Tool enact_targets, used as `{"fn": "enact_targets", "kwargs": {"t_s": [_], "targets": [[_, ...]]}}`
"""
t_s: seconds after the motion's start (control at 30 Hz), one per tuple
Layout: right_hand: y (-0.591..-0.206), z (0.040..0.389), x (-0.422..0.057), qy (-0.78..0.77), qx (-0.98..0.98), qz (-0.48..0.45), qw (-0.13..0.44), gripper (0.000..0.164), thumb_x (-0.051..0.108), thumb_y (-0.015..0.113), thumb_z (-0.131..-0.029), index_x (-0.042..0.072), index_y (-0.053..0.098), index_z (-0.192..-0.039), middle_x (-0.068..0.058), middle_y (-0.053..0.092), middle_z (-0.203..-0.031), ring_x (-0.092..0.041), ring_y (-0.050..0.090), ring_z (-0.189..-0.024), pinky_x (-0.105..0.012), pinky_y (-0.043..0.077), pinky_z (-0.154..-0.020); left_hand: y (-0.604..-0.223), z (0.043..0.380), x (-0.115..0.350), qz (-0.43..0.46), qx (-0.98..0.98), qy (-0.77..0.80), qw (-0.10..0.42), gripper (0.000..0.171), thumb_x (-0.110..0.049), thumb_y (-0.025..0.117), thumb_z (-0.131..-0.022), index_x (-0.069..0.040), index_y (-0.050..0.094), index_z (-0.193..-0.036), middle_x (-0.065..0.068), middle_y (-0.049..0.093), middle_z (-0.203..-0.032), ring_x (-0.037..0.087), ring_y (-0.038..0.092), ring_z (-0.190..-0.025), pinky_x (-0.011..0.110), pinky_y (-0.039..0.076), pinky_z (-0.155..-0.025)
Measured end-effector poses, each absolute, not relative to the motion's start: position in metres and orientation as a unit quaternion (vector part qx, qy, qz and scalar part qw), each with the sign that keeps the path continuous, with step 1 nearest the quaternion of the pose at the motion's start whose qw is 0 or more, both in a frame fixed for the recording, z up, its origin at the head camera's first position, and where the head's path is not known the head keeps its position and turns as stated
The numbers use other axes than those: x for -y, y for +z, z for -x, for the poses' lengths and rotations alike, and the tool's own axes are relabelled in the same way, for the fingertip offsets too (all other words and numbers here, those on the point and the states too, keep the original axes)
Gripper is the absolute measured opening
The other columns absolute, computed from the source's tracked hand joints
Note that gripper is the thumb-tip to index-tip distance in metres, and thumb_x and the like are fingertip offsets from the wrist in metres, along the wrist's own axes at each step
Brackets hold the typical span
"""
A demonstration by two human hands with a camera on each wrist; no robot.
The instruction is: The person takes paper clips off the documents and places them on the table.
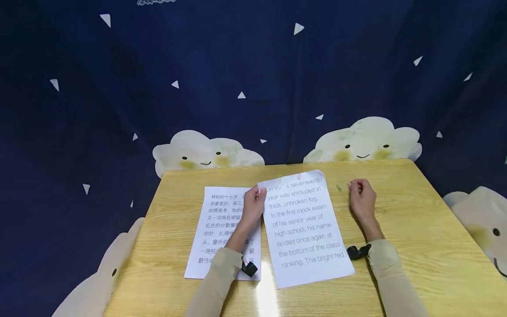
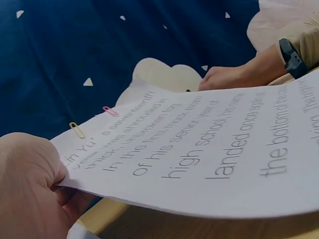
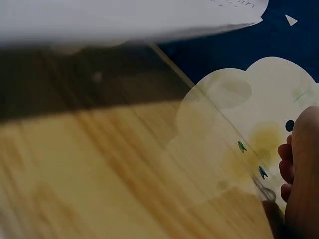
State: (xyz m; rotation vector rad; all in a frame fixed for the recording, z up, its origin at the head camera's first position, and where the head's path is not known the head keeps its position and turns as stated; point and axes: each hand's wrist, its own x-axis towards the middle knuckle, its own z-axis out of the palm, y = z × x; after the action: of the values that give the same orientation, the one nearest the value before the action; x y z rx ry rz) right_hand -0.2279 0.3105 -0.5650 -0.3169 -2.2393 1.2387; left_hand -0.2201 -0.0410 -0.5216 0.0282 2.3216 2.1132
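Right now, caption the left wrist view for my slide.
Left hand pinches the English sheet, clipped with yellow and pink paperclips.

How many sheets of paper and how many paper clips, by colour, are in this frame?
Printed sheets: 2 (English sheet, Chinese sheet)
Yellow paper clip: 1
Pink paper clip: 1
Green paper clip: 1
Total: 5

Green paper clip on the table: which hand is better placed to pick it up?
Probably the right hand. It rests on the table just beside the green paper clip, while the left hand pinches the corner of the English sheet.
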Motion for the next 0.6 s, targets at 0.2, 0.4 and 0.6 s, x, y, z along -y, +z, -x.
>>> {"fn": "enact_targets", "kwargs": {"t_s": [0.2, 0.4, 0.6], "targets": [[-0.56, 0.228, -0.315, 0.488, 0.812, 0.087, 0.308, 0.023, 0.016, 0.061, -0.103, -0.006, 0.067, -0.104, 0.0, 0.059, -0.082, -0.002, 0.051, -0.072, -0.012, 0.04, -0.065, -0.518, 0.22, 0.044, -0.006, -0.757, 0.653, 0.013, 0.029, -0.026, 0.054, -0.11, -0.01, 0.07, -0.128, 0.004, 0.072, -0.09, 0.013, 0.06, -0.072, 0.022, 0.044, -0.062], [-0.553, 0.231, -0.315, 0.498, 0.798, 0.073, 0.331, 0.019, 0.012, 0.065, -0.099, -0.006, 0.07, -0.102, 0.0, 0.06, -0.082, -0.002, 0.052, -0.071, -0.009, 0.041, -0.063, -0.516, 0.222, 0.045, -0.018, -0.761, 0.649, 0.017, 0.028, -0.026, 0.055, -0.11, -0.009, 0.07, -0.127, 0.005, 0.07, -0.089, 0.014, 0.058, -0.073, 0.023, 0.044, -0.065], [-0.537, 0.23, -0.299, 0.514, 0.788, 0.045, 0.335, 0.015, 0.007, 0.065, -0.1, -0.006, 0.072, -0.105, 0.0, 0.063, -0.082, 0.001, 0.052, -0.07, -0.009, 0.041, -0.062, -0.516, 0.221, 0.048, -0.014, -0.761, 0.648, 0.023, 0.03, -0.029, 0.053, -0.11, -0.013, 0.07, -0.13, 0.004, 0.071, -0.09, 0.015, 0.06, -0.072, 0.025, 0.046, -0.066]]}}
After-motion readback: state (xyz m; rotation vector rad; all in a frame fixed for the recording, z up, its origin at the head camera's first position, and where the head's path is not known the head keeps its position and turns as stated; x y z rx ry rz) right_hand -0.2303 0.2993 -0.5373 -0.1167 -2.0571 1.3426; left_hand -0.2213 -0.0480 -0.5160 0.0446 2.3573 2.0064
